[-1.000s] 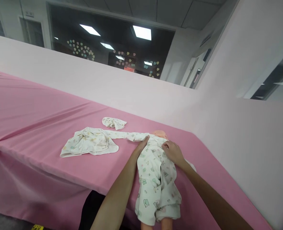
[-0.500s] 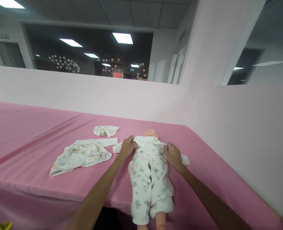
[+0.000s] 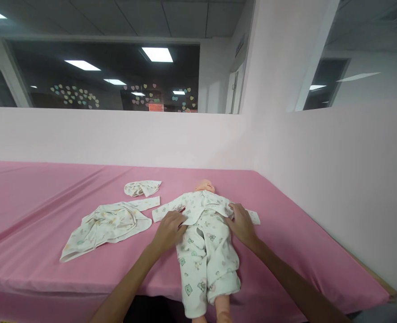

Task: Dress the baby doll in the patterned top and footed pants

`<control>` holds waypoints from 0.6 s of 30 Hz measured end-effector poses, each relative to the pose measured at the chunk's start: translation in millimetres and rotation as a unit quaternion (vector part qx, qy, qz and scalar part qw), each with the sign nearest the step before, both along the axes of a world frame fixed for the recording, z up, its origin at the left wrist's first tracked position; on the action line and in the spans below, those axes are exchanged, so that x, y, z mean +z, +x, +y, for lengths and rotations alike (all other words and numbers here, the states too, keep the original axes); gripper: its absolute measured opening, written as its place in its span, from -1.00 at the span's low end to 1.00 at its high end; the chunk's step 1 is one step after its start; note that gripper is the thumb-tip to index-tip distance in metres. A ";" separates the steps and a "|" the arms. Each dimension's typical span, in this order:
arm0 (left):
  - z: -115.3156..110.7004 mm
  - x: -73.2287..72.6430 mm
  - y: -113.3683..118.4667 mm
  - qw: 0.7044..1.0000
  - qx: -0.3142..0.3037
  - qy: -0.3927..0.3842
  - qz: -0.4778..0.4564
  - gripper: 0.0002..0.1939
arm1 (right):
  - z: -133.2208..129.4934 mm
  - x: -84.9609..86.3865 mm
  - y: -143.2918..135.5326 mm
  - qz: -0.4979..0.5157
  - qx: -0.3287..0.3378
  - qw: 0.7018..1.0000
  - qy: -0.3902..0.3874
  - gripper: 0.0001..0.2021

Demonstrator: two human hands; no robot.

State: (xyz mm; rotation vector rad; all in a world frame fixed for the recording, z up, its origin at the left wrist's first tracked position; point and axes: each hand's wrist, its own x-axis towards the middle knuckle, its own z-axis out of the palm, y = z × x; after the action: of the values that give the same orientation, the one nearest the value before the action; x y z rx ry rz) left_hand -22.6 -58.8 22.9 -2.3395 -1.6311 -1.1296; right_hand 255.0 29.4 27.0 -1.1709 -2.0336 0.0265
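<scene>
A baby doll [image 3: 205, 185] lies on its back with its head away from me and its bare feet at the near edge. It wears a white printed shirt [image 3: 195, 208] and matching white trousers [image 3: 193, 255]; the shirt's hem lies over the trousers' waist. My left hand [image 3: 170, 229] is closed at the shirt's lower left edge, its fingertips partly hidden. On the opposite side, my right hand [image 3: 242, 224] pinches the shirt's right edge near the doll's waist. Both shirt sleeves stretch outward.
Left of the doll, a crumpled white printed garment [image 3: 107, 226] lies on the pink cloth-covered table [image 3: 50, 193]. A bundled white printed cloth [image 3: 141, 188] sits behind it. White walls [image 3: 151, 139] with windows border the table's back and right.
The shirt's front, folded up near the doll's chest before, now lies down over the trousers' waist. Both hands have come toward me along its sides. The camera view has shifted slightly.
</scene>
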 end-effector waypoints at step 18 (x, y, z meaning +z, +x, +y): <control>5.5 0.7 9.5 0.982 0.064 -0.089 -0.153 -0.80 | 26.6 4.7 10.3 0.147 0.129 0.962 -0.192 -0.82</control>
State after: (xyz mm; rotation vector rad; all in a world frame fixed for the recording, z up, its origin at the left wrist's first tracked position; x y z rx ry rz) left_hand -13.1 -53.3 23.6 -2.2067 -2.0290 -1.4273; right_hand 265.3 55.9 31.7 -1.0423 -1.9450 0.7113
